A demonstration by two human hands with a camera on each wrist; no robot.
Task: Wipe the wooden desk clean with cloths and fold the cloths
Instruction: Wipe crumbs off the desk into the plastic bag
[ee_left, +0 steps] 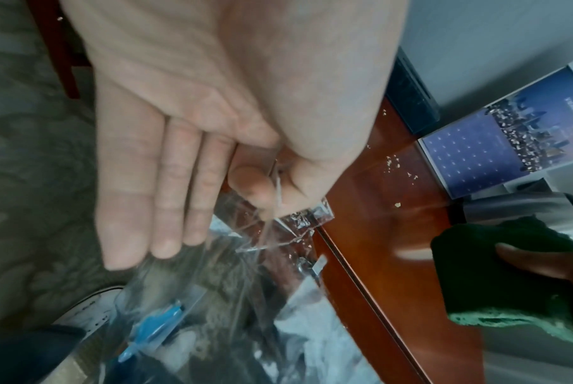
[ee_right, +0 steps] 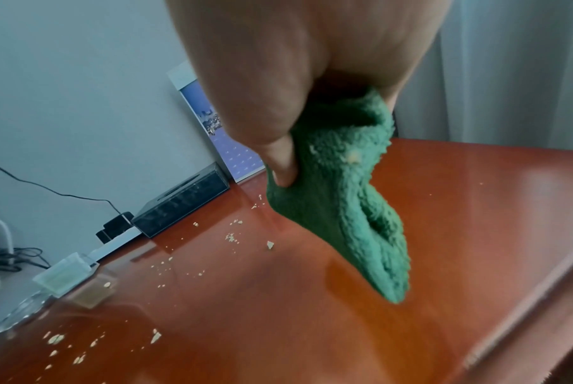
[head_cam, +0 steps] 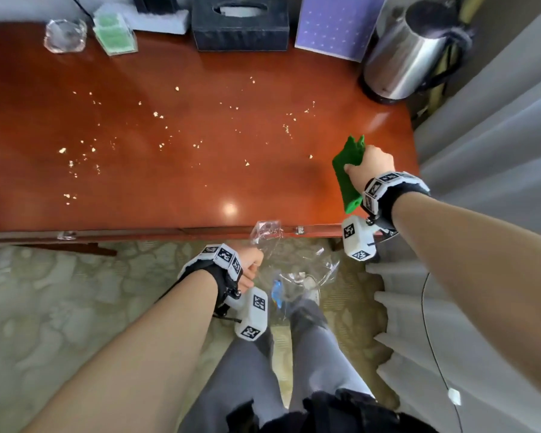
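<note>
The red-brown wooden desk (head_cam: 200,189) is strewn with pale crumbs (head_cam: 156,115) over its left and middle. My right hand (head_cam: 369,165) grips a bunched green cloth (head_cam: 345,179) just above the desk's right end; in the right wrist view the cloth (ee_right: 344,207) hangs from thumb and fingers, its tip near the desk (ee_right: 311,324). My left hand (head_cam: 252,260) is below the front edge and pinches the rim of a clear plastic bag (head_cam: 291,260). In the left wrist view, thumb and forefinger pinch the bag (ee_left: 245,285) while the other fingers (ee_left: 167,207) lie straight.
Along the back stand a glass ashtray (head_cam: 64,35), a clear box with green contents (head_cam: 114,32), a black tissue box (head_cam: 239,23), a purple calendar card (head_cam: 334,26) and a steel kettle (head_cam: 409,54). A grey curtain (head_cam: 497,120) hangs right of the desk.
</note>
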